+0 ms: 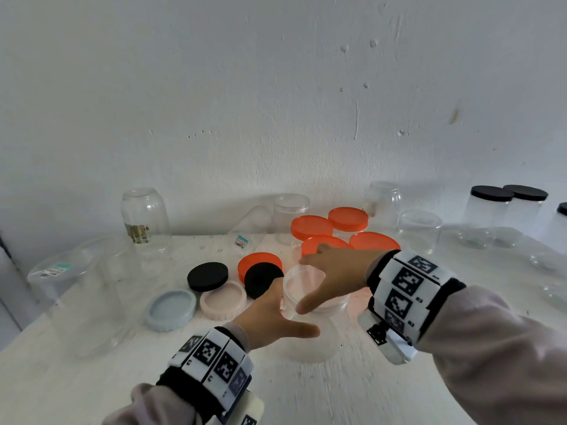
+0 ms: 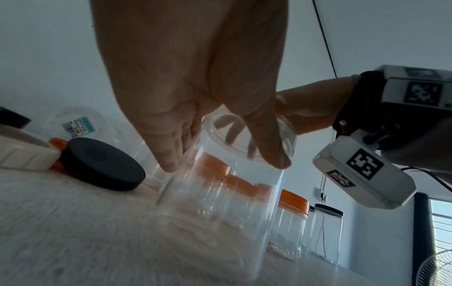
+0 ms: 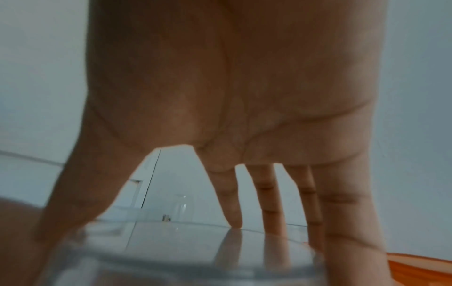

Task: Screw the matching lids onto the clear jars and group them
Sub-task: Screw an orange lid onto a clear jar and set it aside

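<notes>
A clear jar (image 1: 310, 338) stands upright mid-table. My left hand (image 1: 287, 311) grips its upper wall, fingers on the left side and thumb across the front; the left wrist view shows the same jar (image 2: 220, 212) between my left hand's (image 2: 223, 164) thumb and fingers. A clear lid (image 1: 302, 285) appears to sit on the jar's mouth. My right hand (image 1: 319, 282) spans it from above, thumb on the near rim and fingers over the far rim. In the right wrist view my right hand (image 3: 171, 232) straddles the glossy lid (image 3: 183, 251), one fingertip touching its top.
Loose lids lie left of the jar: two black (image 1: 208, 276), (image 1: 262, 279), an orange (image 1: 259, 263), a pink (image 1: 223, 299) and a grey-blue (image 1: 171, 308). Orange-lidded jars (image 1: 346, 219) stand just behind, black-lidded jars (image 1: 506, 210) far right. Open clear jars (image 1: 144, 219) stand left and along the wall.
</notes>
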